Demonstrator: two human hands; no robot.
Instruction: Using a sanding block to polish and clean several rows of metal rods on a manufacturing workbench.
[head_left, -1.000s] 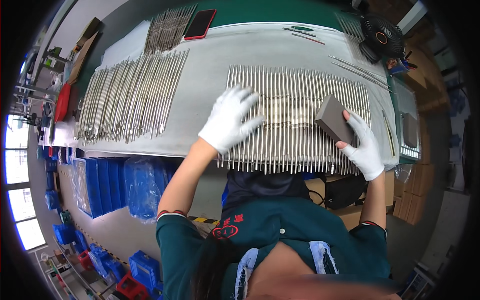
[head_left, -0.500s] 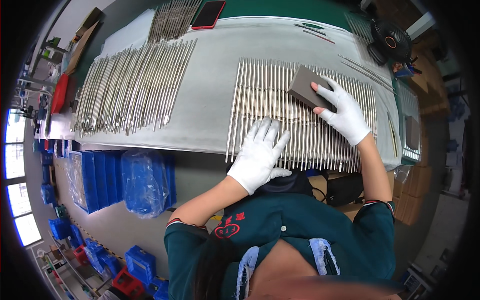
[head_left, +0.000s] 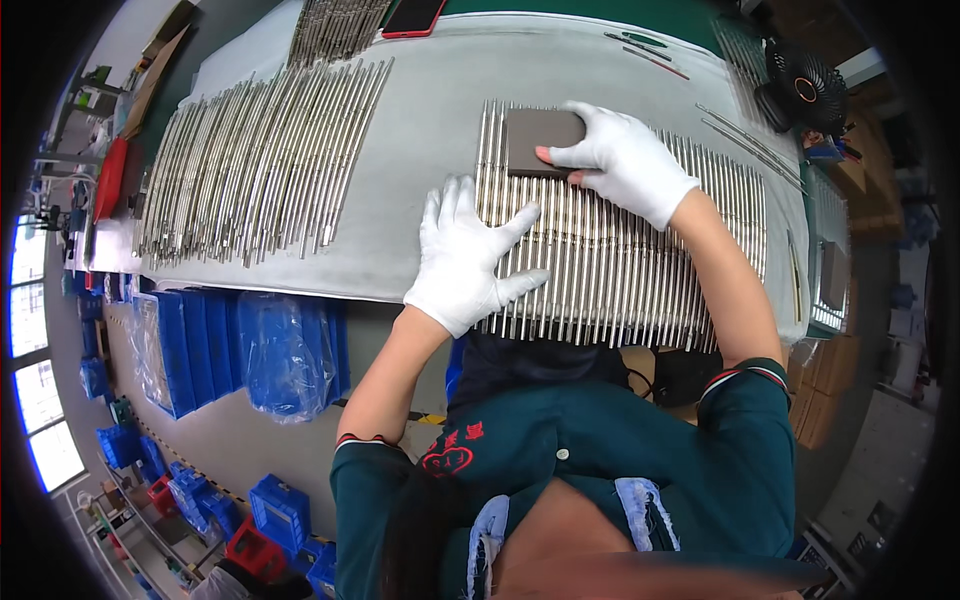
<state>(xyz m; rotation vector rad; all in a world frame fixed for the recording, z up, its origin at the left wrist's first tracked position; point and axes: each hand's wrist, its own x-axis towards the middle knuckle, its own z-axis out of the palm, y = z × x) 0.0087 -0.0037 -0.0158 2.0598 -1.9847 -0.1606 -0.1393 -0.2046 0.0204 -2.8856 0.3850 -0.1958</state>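
A row of slim metal rods lies side by side on the pale table cover. My right hand, in a white glove with bare thumb and fingertip showing, grips a dark grey-brown rectangular block. The block rests over the far left ends of the rods. My left hand, also gloved, lies with fingers spread at the row's left edge, its thumb side over the rods. A second batch of metal rods lies farther left, apart from both hands.
A red-edged phone and more stacked rods lie at the back. Thin tools and a black fan are at the far right. Blue bins, some plastic-wrapped, stand below the table's left front.
My right hand has carried the block leftward and away from me across the rods. My left hand has shifted left and farther up, to the row's left edge.
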